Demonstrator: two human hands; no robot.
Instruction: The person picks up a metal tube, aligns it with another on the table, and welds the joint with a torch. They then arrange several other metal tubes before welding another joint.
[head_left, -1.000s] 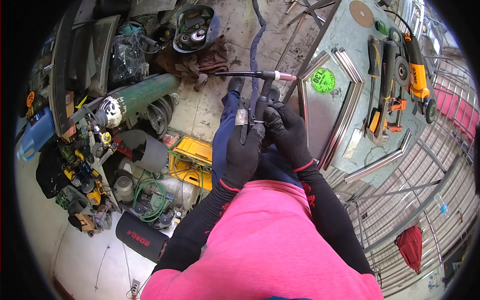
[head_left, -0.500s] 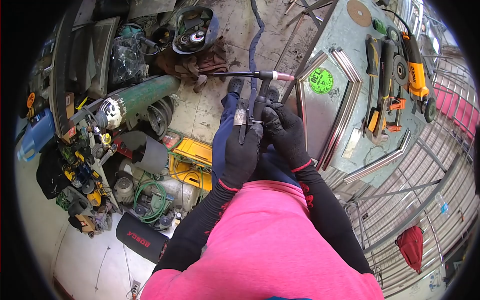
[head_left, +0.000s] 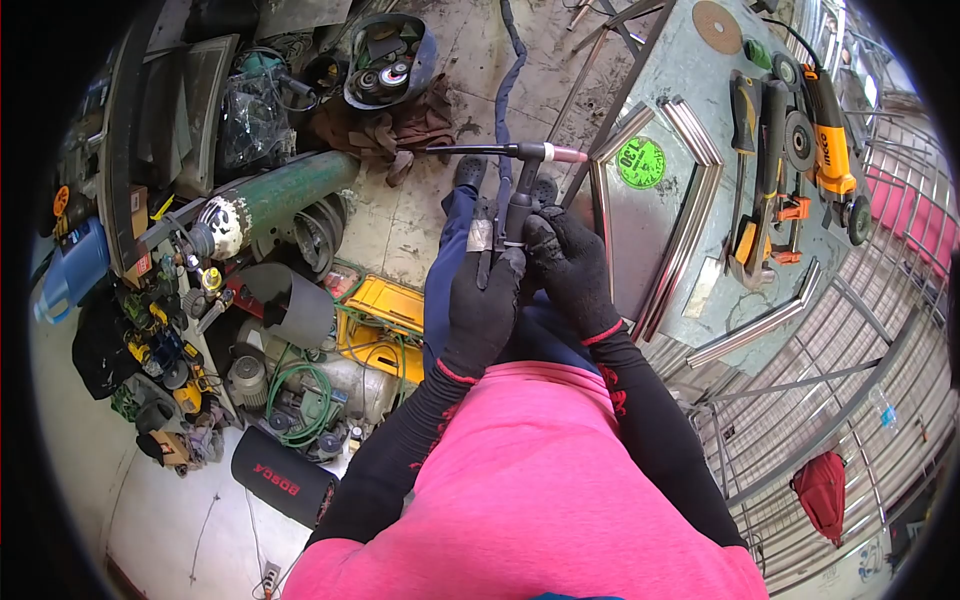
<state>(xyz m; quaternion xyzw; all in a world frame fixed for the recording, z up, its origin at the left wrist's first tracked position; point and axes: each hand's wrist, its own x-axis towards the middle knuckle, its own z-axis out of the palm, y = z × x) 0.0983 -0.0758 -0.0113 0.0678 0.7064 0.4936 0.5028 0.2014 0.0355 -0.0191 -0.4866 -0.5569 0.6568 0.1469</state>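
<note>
A black welding torch (head_left: 518,205) stands out beyond my gloved hands, with a long dark back cap to the left and a pinkish nozzle pointing right toward the table. My left hand (head_left: 484,305), in a black glove, is closed around the torch handle; tape wraps one of its fingers. Against the handle's right side, my right hand (head_left: 572,262) is closed, its fingertips curled by the torch. What lies between the palms is hidden. A blue-sleeved cable (head_left: 512,85) runs up from near the torch.
The metal table (head_left: 800,290) at right bears bent steel tubes (head_left: 690,220), a yellow grinder (head_left: 830,135), clamps and a green disc (head_left: 641,162). At left are a green gas cylinder (head_left: 285,190), a bucket of discs (head_left: 420,60) and a yellow case (head_left: 385,305). Wire racks stand far right.
</note>
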